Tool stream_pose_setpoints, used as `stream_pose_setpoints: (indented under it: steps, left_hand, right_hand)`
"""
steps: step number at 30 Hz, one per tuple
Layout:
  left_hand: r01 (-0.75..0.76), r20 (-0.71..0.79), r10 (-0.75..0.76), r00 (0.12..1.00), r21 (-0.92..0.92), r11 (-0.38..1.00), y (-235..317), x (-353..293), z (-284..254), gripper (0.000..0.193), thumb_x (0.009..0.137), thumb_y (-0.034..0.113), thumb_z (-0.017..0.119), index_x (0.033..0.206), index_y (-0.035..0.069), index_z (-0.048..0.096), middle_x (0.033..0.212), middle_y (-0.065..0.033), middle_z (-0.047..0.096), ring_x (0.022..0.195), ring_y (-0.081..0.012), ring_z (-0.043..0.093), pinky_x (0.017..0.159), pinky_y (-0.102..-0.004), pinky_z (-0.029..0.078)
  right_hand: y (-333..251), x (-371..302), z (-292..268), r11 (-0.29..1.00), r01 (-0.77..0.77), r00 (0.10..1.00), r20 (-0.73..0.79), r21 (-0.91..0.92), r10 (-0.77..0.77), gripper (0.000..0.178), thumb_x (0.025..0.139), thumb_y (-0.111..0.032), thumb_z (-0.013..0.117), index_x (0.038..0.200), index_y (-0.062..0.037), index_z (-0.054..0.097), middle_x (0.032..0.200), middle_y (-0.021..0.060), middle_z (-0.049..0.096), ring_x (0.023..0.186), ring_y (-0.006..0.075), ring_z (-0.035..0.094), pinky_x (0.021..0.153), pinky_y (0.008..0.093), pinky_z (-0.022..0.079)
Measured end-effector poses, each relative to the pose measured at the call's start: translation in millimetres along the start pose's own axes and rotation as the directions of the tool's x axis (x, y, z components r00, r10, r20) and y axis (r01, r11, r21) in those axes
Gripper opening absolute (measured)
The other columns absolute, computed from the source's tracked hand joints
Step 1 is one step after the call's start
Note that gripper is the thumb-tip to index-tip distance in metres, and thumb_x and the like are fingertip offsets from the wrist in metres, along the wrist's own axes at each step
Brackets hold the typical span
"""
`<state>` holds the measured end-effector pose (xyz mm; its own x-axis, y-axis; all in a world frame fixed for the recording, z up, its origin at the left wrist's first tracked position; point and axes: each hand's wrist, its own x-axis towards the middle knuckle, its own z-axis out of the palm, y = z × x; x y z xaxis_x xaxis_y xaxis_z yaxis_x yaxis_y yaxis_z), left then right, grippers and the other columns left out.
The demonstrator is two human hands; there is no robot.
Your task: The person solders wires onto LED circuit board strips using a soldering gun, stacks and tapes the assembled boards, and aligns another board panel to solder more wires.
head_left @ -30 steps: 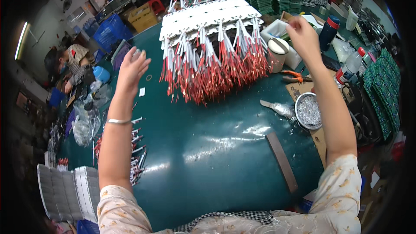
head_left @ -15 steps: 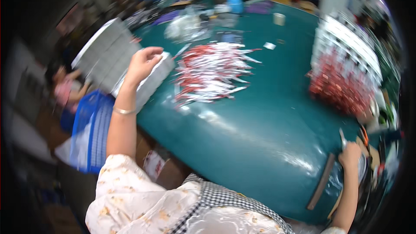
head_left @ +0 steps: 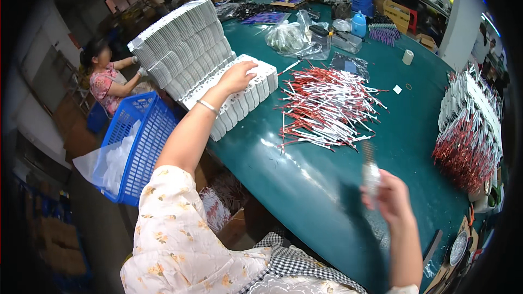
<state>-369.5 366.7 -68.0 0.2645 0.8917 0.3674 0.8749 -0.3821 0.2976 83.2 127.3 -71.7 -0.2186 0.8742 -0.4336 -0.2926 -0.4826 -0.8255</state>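
Note:
My left hand [head_left: 237,78] rests on top of a row of stacked white cards [head_left: 265,74] at the table's left edge, with its fingers stretched loosely over them. In my right hand [head_left: 393,198] is a narrow tool with a whitish, wrapped-looking handle [head_left: 372,177] and a thin brownish end pointing away from me. Motion blurs it, so its exact kind is unclear. Beyond that tool lies a heap of thin red and white sticks [head_left: 331,108].
A taller bank of white cards [head_left: 182,41] stands behind the row. A blue basket [head_left: 143,155] sits at the left, with a seated person [head_left: 108,79] beyond it. More red-and-white sticks [head_left: 467,141] are piled at the right. Plastic bags [head_left: 291,35] and a blue bottle [head_left: 359,24] are farther back.
My right hand has come up from the table's right edge toward the middle, bringing the tool. My left hand has come down onto the card row. The view has swung left.

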Motion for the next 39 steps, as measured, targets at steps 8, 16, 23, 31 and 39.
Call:
stream_pose_setpoints:
  steps: [8, 16, 23, 31, 39]
  left_hand:
    - [-0.093, 0.091, 0.087, 0.992, 0.069, 0.993, -40, 50, 40, 0.026, 0.090, 0.019, 0.057, 0.115, 0.015, 0.064, 0.113, -0.0082, 0.061, 0.110, -0.0290, 0.052, 0.097, -0.0407, 0.041]
    - [0.089, 0.177, -0.080, 0.981, -0.044, 0.995, -69, 85, 34, 0.026, 0.076, 0.023, 0.074, 0.098, 0.012, 0.068, 0.093, -0.0075, 0.066, 0.099, -0.0269, 0.057, 0.086, -0.0398, 0.047]
    - [-0.050, 0.139, 0.103, 0.985, -0.338, 0.940, -85, 85, 42, 0.014, 0.073, 0.017, 0.076, 0.080, 0.009, 0.068, 0.087, -0.0079, 0.060, 0.086, -0.0251, 0.059, 0.077, -0.0359, 0.047]
    - [-0.028, 0.119, 0.038, 0.992, -0.084, 0.996, -75, 78, 41, 0.010, 0.088, 0.017, 0.060, 0.087, 0.007, 0.060, 0.096, -0.0045, 0.058, 0.096, -0.0230, 0.051, 0.089, -0.0389, 0.036]
    - [0.024, 0.172, -0.003, 0.985, -0.120, 0.992, -51, 75, 21, 0.007, 0.087, 0.018, 0.062, 0.090, 0.011, 0.062, 0.099, -0.0025, 0.057, 0.103, -0.0209, 0.048, 0.089, -0.0379, 0.034]
  right_hand:
    - [29, 183, 138, 0.984, -0.083, 0.979, 0.196, 0.159, 0.051, 0.031, 0.090, -0.024, 0.041, 0.106, -0.0004, 0.053, 0.082, 0.0105, 0.061, 0.057, 0.0180, 0.056, 0.045, 0.0308, 0.043]
    - [-1, 238, 181, 0.971, 0.001, 0.992, 0.121, 0.240, -0.031, 0.032, 0.096, -0.034, 0.043, 0.106, -0.0054, 0.053, 0.078, 0.0059, 0.059, 0.058, 0.0150, 0.055, 0.045, 0.0269, 0.041]
    - [-27, 281, 213, 0.996, 0.021, 1.000, 0.021, -0.082, -0.020, 0.035, 0.099, -0.039, 0.044, 0.103, -0.0066, 0.056, 0.079, 0.0052, 0.061, 0.058, 0.0122, 0.052, 0.046, 0.0261, 0.040]
    - [-20, 306, 213, 0.989, -0.009, 1.000, 0.014, -0.149, 0.012, 0.037, 0.098, -0.039, 0.044, 0.101, -0.0049, 0.058, 0.072, 0.0030, 0.061, 0.047, 0.0092, 0.053, 0.037, 0.0219, 0.037]
    - [-28, 310, 216, 0.954, 0.043, 0.998, 0.053, -0.298, -0.028, 0.038, 0.095, -0.038, 0.049, 0.096, -0.0012, 0.058, 0.066, 0.0055, 0.060, 0.042, 0.0099, 0.051, 0.035, 0.0214, 0.034]
